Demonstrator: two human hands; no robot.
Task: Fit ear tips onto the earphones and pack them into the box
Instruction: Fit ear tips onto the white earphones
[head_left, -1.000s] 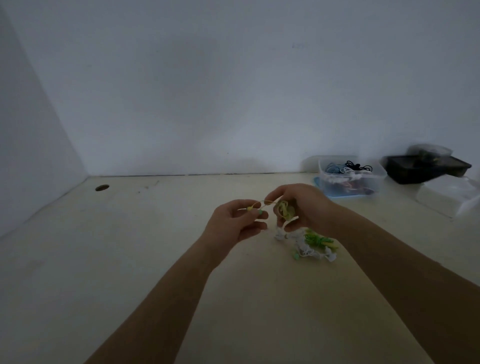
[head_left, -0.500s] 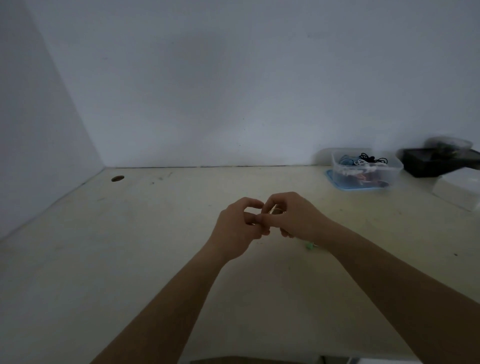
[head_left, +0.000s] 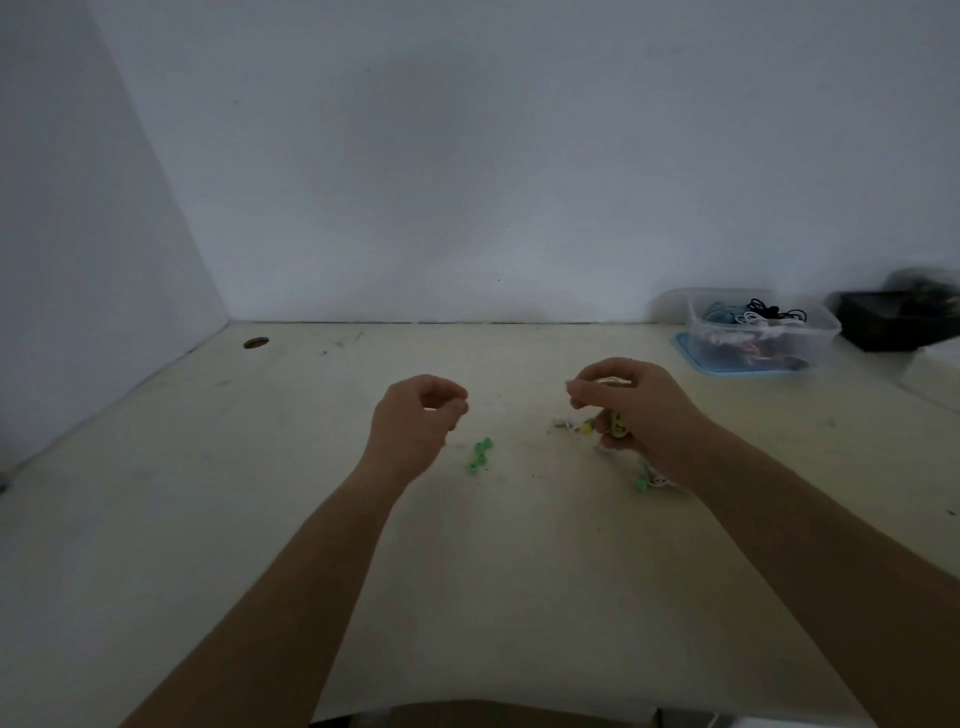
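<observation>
Now right hand (head_left: 634, 410) grip holds earphones (head_left: 618, 427) — light, floppy; take by hard bud. Left hand (head_left: 415, 415) curled — cannot tell if holding anything. Ear tips (head_left: 480, 456) tiny, squishy.

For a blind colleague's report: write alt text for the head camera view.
Two bare hands hover apart over a pale table: the right hand grips bundled yellow-green earphones, the left hand is curled, contents unclear. Green ear tips lie between them; a clear box of cables sits far right.
</observation>
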